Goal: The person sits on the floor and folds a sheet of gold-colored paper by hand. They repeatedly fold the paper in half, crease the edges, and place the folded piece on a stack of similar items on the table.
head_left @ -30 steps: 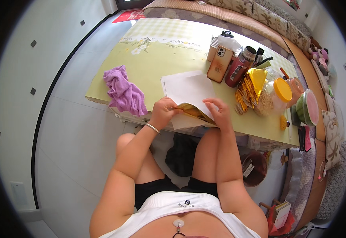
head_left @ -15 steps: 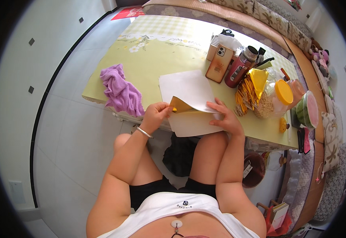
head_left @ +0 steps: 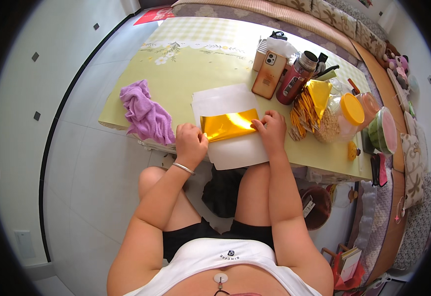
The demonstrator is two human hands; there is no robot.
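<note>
A shiny gold foil sheet (head_left: 229, 125), now a long strip shape, lies across white paper sheets (head_left: 240, 154) at the table's near edge. My left hand (head_left: 190, 145) is closed on the foil's lower left corner, thumb and fingers pinched together. At the foil's right end, my right hand (head_left: 273, 130) grips the edge between thumb and bent fingers. More paper shows beyond the foil and toward me, where it hangs slightly past the table's edge.
Left on the table (head_left: 176, 84) lies a crumpled purple cloth (head_left: 147, 112). To the right stand a phone (head_left: 268, 76), a dark red bottle (head_left: 297, 79), folded gold foil pieces (head_left: 310, 108), a yellow-lidded jar (head_left: 341, 118) and a cut watermelon (head_left: 383, 130). A bin (head_left: 316, 209) sits below.
The white sheet lifted above the gold foil has come down, and the foil's shiny gold face now lies uppermost. My right hand has moved up and left to the foil's right end.
</note>
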